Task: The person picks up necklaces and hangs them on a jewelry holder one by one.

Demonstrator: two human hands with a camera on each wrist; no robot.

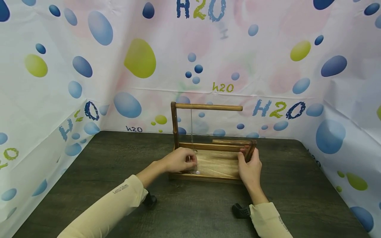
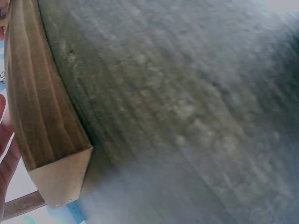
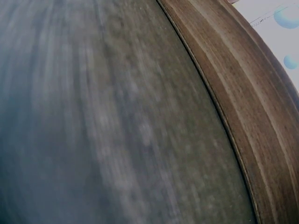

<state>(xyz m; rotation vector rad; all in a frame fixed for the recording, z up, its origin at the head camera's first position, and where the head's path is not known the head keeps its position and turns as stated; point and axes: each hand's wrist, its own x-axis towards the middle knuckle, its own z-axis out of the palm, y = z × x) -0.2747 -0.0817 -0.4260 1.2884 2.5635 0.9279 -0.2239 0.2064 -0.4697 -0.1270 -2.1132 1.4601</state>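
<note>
A wooden jewelry stand (image 1: 205, 177) with a shallow tray, a tall left post and a short right post stands on the dark table. From its upper bar hangs a thin chain (image 1: 191, 125). My left hand (image 1: 180, 160) is over the tray's left part, thumb and fingertips pinching a fine necklace (image 1: 195, 168) whose lower part reaches a small pale piece near the tray floor. At the other end, my right hand (image 1: 250, 168) grips the short post (image 1: 251, 150), thumb in front and fingers partly hidden behind it. In the left wrist view, the stand's wooden front edge (image 2: 42, 93) shows close up.
A short crossbar (image 1: 230, 142) extends leftward from the right post, lower than the long top bar (image 1: 209, 107). The dark wood-grain table (image 1: 190, 211) extends around the stand. Behind it hangs a white patterned backdrop (image 1: 166, 86).
</note>
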